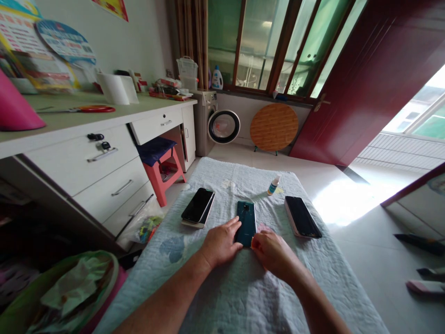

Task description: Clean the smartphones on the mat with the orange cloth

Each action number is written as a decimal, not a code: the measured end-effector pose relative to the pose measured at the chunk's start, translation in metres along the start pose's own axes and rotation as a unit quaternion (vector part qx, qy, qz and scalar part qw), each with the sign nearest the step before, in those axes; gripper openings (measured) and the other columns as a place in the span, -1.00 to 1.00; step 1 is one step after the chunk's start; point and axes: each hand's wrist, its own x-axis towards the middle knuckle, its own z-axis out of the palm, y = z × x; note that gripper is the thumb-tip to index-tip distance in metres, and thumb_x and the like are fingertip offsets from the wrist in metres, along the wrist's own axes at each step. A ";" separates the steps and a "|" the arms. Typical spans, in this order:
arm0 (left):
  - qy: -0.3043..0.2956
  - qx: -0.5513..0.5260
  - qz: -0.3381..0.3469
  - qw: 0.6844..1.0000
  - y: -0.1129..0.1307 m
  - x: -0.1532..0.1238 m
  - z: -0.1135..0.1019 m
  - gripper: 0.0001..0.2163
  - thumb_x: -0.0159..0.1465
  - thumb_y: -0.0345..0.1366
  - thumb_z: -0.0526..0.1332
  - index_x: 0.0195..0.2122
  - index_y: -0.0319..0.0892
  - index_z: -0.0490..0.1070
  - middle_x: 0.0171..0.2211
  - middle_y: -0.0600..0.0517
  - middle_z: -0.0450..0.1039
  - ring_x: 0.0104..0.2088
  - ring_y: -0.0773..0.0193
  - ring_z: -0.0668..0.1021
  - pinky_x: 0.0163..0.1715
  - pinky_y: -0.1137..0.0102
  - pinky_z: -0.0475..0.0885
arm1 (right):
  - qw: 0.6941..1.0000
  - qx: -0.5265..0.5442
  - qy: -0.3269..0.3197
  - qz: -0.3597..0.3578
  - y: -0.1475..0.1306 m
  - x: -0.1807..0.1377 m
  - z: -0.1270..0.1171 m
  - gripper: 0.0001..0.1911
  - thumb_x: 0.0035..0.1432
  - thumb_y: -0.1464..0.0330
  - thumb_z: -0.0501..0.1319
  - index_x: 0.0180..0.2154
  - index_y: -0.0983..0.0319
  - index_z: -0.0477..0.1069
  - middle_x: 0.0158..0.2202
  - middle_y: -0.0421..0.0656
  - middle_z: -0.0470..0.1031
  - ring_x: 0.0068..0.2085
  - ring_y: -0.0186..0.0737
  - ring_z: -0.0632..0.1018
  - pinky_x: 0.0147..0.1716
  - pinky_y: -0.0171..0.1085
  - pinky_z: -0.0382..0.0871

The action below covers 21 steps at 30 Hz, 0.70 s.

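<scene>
A dark teal smartphone (246, 227) lies back side up on the cloth-covered table, its camera block at the far end. My left hand (222, 241) rests flat beside it, fingers stretched and touching its left edge, thumb near the bottom corner. At the phone's lower right corner, my right hand (271, 248) is closed in a pinch; a bit of something orange shows at the fingertips, too small to name. To the left, a black phone (198, 205) lies on a pale box. On the right, another black phone (302, 217) sits on a box. Beyond them stands a small white-capped bottle (273, 185).
A quilted light-blue cloth (225, 297) covers the table. Left of it are a bin (114, 273) with crumpled paper, a pink stool (162, 176) and a white desk (104, 162). Behind are a washing machine with an open door (224, 126) and a round wooden tabletop (274, 126).
</scene>
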 end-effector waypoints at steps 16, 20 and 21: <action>0.006 -0.037 0.009 0.999 0.002 -0.002 -0.002 -0.41 0.12 -0.29 0.21 0.22 -0.10 0.19 0.28 0.00 0.15 0.19 0.13 0.34 0.18 0.30 0.23 | 0.986 0.020 0.115 -0.117 -0.007 0.015 0.023 -0.71 0.34 0.35 -0.02 -0.24 0.17 0.47 -0.21 -0.12 0.48 -0.19 -0.23 0.42 -0.12 -0.27 0.22; 0.011 -0.049 0.005 0.999 0.004 -0.003 -0.004 -0.32 0.10 -0.32 0.21 0.27 -0.06 0.06 0.25 0.03 0.20 0.19 0.15 0.34 0.17 0.32 0.24 | 0.987 -0.029 0.134 -0.083 -0.001 0.019 0.030 -0.74 0.32 0.33 0.00 -0.13 0.11 0.45 -0.13 -0.13 0.47 -0.09 -0.19 0.41 -0.06 -0.24 0.20; 0.011 -0.049 0.004 0.999 0.005 -0.003 -0.004 -0.30 0.10 -0.32 0.21 0.29 -0.05 0.03 0.25 0.04 0.21 0.18 0.14 0.36 0.16 0.32 0.26 | 0.987 -0.037 0.138 -0.074 0.001 0.020 0.031 -0.74 0.32 0.33 0.01 -0.08 0.10 0.43 -0.08 -0.13 0.46 -0.05 -0.18 0.40 -0.02 -0.23 0.19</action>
